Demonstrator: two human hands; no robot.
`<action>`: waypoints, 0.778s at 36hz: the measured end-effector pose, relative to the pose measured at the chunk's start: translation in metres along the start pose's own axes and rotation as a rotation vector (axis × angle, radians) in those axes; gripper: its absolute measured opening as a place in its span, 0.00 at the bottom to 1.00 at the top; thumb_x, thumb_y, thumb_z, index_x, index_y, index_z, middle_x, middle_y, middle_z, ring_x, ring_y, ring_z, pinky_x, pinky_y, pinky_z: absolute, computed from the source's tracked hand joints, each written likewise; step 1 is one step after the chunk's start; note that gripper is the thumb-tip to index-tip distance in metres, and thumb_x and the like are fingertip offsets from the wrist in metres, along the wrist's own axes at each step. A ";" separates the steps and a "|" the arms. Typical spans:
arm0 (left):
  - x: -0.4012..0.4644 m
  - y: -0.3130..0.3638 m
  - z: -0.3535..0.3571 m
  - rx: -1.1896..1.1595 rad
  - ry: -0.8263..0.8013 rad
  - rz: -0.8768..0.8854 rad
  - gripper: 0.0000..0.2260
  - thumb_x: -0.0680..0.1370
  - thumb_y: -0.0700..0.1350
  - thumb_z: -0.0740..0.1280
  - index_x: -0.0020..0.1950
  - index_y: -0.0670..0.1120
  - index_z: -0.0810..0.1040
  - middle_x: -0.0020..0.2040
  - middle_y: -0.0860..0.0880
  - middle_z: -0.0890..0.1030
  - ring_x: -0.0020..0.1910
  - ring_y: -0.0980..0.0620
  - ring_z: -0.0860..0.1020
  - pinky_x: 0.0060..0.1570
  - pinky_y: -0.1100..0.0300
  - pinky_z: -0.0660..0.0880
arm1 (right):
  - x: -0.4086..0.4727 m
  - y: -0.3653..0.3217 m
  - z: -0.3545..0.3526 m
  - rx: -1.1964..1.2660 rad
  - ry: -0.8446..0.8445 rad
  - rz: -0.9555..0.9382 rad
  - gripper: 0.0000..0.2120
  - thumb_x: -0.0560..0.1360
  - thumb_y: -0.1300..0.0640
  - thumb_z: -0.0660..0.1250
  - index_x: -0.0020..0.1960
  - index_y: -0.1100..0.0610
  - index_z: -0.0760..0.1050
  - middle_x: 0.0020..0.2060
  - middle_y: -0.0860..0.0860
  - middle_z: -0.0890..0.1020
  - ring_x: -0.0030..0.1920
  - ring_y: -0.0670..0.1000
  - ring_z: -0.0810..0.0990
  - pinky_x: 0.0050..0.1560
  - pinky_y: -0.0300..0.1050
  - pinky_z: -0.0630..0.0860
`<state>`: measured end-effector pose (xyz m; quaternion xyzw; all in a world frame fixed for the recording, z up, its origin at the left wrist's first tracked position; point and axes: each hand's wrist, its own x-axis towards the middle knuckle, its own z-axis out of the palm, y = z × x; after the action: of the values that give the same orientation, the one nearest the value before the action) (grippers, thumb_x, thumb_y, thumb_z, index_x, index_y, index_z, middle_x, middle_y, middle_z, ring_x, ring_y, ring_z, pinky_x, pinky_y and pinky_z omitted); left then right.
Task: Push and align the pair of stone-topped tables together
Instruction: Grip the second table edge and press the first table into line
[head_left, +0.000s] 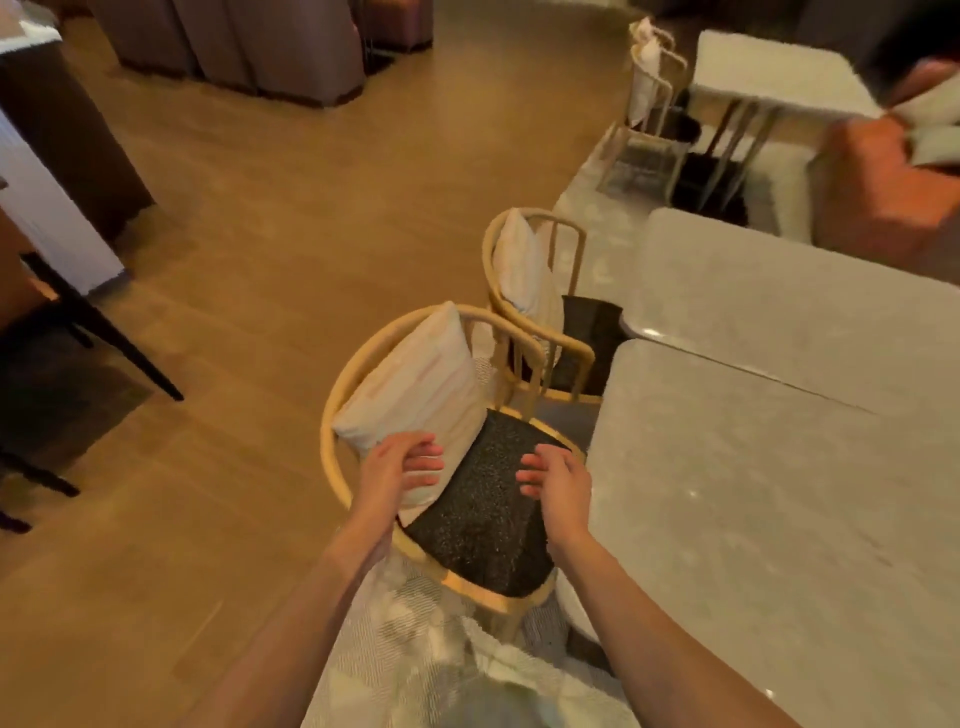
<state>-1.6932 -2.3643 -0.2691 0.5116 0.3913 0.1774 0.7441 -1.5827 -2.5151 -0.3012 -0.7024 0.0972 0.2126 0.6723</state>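
Here, the head view looks down over both forearms toward a rattan chair (363, 374) at the centre. The left hand (400, 467) rests against the lower edge of a white cushion (415, 395) that leans on the chair back; its fingers lie loosely curled and whether they actually grip the cushion cannot be told. The right hand (558, 480) hovers over the dark speckled seat pad (483, 519), fingers relaxed and spread, grasping nothing.

From 2 to 4 o'clock lie the two stone-topped tables. The near table (753, 519) fills the 4 o'clock region; the far table (779, 301) sits at 2 o'clock. Their long edges meet along a narrow dark seam (the seam widens to a small gap at the rounded corners nearest the chairs).

A second rattan chair (540, 312), also with a white cushion, stands at 1 o'clock of the first, tucked against the far table's corner. Farther off, at 1 o'clock, a third light table (769, 73) stands with another chair (649, 104) beside it. An orange upholstered seat (883, 182) shows at 2 o'clock near the frame edge. A pale woven rug (395, 649) lies beneath the near chair at 6 o'clock, over a wood floor (260, 234). Dark furniture legs (104, 327) cross at 9 o'clock.
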 end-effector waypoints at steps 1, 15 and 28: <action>0.013 0.011 -0.002 0.018 -0.041 -0.003 0.10 0.82 0.42 0.62 0.50 0.38 0.82 0.44 0.41 0.85 0.41 0.45 0.82 0.40 0.56 0.81 | 0.002 -0.005 0.008 0.030 0.030 -0.004 0.09 0.82 0.58 0.62 0.56 0.62 0.78 0.47 0.58 0.83 0.43 0.55 0.81 0.43 0.48 0.78; 0.208 0.068 0.074 0.363 -0.483 -0.124 0.10 0.81 0.42 0.64 0.54 0.37 0.81 0.47 0.39 0.85 0.43 0.46 0.83 0.47 0.51 0.79 | 0.118 -0.016 0.095 0.415 0.516 0.131 0.13 0.82 0.57 0.60 0.55 0.63 0.80 0.46 0.58 0.84 0.42 0.55 0.82 0.40 0.46 0.78; 0.313 0.071 0.172 0.632 -0.905 -0.334 0.11 0.83 0.42 0.62 0.58 0.37 0.79 0.53 0.38 0.82 0.49 0.44 0.81 0.49 0.53 0.80 | 0.156 -0.009 0.099 0.751 0.977 0.293 0.15 0.81 0.56 0.59 0.62 0.64 0.77 0.46 0.56 0.84 0.40 0.53 0.83 0.39 0.43 0.79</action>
<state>-1.3549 -2.2342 -0.3011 0.6653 0.1435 -0.3047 0.6663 -1.4567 -2.3933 -0.3603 -0.4139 0.5561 -0.0913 0.7149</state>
